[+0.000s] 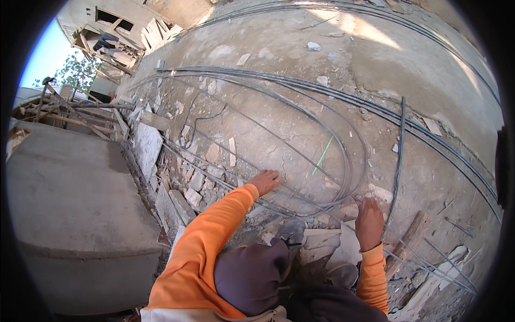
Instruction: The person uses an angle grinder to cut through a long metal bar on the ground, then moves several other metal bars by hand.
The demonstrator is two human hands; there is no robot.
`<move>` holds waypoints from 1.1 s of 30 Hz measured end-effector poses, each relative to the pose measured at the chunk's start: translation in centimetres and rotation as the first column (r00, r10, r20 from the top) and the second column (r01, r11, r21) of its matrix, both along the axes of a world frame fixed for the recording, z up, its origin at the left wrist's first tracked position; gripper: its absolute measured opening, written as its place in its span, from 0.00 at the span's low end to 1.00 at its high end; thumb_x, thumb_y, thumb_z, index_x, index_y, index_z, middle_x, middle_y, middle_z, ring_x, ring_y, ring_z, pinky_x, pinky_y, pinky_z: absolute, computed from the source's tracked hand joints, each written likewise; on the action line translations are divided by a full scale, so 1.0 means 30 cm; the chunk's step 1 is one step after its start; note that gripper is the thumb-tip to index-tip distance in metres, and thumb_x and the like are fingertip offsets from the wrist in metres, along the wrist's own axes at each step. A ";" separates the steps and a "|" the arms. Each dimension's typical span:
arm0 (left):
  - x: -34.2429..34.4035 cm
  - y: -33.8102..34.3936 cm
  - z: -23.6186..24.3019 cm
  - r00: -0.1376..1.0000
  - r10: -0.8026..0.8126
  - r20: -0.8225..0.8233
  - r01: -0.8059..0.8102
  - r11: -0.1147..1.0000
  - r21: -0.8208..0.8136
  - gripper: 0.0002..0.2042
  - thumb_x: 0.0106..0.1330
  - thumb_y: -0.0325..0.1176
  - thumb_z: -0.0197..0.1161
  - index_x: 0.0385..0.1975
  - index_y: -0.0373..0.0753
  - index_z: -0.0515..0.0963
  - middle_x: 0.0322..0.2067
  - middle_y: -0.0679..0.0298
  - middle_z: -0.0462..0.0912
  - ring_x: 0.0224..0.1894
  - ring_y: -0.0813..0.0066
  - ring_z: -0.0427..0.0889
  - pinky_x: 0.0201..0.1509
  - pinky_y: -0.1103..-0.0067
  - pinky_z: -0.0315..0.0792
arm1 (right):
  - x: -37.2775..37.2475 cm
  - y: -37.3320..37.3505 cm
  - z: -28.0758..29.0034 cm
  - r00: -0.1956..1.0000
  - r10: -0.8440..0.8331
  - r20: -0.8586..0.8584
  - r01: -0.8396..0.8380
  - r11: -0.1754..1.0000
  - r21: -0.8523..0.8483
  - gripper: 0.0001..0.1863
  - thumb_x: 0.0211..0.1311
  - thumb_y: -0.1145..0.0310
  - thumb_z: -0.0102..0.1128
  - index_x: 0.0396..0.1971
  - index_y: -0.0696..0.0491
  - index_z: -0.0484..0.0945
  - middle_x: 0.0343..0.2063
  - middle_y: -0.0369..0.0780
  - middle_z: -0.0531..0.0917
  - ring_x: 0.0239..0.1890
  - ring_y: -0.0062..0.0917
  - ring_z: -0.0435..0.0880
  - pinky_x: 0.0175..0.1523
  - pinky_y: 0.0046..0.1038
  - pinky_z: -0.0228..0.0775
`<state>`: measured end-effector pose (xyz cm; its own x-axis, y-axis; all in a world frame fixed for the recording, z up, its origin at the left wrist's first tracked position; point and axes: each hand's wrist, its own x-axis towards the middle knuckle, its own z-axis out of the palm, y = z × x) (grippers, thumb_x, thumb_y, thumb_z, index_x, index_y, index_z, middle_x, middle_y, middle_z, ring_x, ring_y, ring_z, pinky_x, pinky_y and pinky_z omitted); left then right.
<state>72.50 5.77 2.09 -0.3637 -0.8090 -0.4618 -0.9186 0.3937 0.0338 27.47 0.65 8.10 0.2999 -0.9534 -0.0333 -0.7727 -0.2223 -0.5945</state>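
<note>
My left hand (265, 181) lies on thin steel rods on the dusty ground, its fingers stretched out and slightly apart. My right hand (369, 221) is closed on a steel rod beside the curved end of a looped bundle of bars (339, 150); its fingertips are partly hidden. A thin green strip (322, 155) lies inside the loop. A straight bar (398, 161) runs just to the right of that hand, and a wooden piece (407, 241) is behind the wrist. My bent knee and shoes show below.
Long rebar bundles (435, 147) cross the ground. Broken slabs and rubble (180, 209) line a concrete ledge (75, 198) on the left. A partly built wall with openings (80, 24), timber scaffolding (86, 118) and a small tree stand at upper left.
</note>
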 end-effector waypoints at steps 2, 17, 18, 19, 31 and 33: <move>-0.130 -0.174 0.050 0.991 -0.109 -0.082 0.102 0.991 -0.092 0.13 0.71 0.31 0.51 0.53 0.45 0.77 0.52 0.55 0.76 0.59 0.56 0.75 0.64 0.64 0.69 | -0.083 -0.042 0.029 0.998 -0.065 0.003 0.065 0.998 0.025 0.10 0.72 0.67 0.61 0.43 0.60 0.81 0.39 0.51 0.83 0.44 0.49 0.81 0.47 0.44 0.71; -0.355 -0.054 -0.030 0.891 -0.120 -0.439 0.004 0.967 -0.255 0.09 0.62 0.19 0.63 0.41 0.34 0.83 0.33 0.52 0.79 0.37 0.50 0.79 0.40 0.61 0.73 | -0.211 0.121 0.050 0.979 -0.177 -0.097 0.189 0.973 0.130 0.37 0.54 0.37 0.71 0.49 0.56 0.81 0.47 0.48 0.81 0.54 0.41 0.80 0.62 0.43 0.66; -0.367 -0.062 -0.037 0.884 -0.117 -0.454 -0.002 0.968 -0.252 0.10 0.62 0.19 0.63 0.42 0.33 0.84 0.32 0.52 0.79 0.37 0.50 0.79 0.40 0.61 0.73 | -0.225 0.125 0.041 0.978 -0.175 -0.115 0.186 0.978 0.096 0.37 0.52 0.37 0.72 0.50 0.56 0.81 0.47 0.47 0.82 0.55 0.40 0.80 0.62 0.43 0.66; -0.385 -0.067 -0.047 0.876 -0.110 -0.470 -0.011 0.969 -0.248 0.10 0.63 0.18 0.63 0.42 0.33 0.84 0.32 0.52 0.79 0.37 0.50 0.79 0.41 0.61 0.73 | -0.248 0.129 0.022 0.976 -0.169 -0.135 0.179 0.982 0.063 0.38 0.50 0.38 0.74 0.50 0.55 0.81 0.47 0.47 0.82 0.55 0.40 0.80 0.62 0.42 0.66; -0.856 -0.151 0.036 0.783 -0.188 -0.593 0.065 0.973 -0.222 0.05 0.67 0.24 0.63 0.39 0.33 0.84 0.33 0.50 0.82 0.36 0.47 0.82 0.42 0.61 0.76 | -0.658 0.057 -0.012 0.904 -0.250 -0.347 0.249 0.967 -0.047 0.07 0.62 0.69 0.58 0.35 0.47 0.85 0.37 0.39 0.87 0.45 0.33 0.87 0.54 0.38 0.72; -0.967 -0.170 0.052 0.753 -0.224 -0.618 0.074 0.963 -0.259 0.05 0.67 0.24 0.64 0.38 0.33 0.84 0.32 0.51 0.82 0.36 0.47 0.82 0.41 0.61 0.76 | -0.757 0.066 0.049 0.874 -0.312 -0.372 0.293 0.950 -0.108 0.07 0.61 0.70 0.58 0.33 0.47 0.86 0.36 0.39 0.87 0.44 0.33 0.87 0.53 0.36 0.73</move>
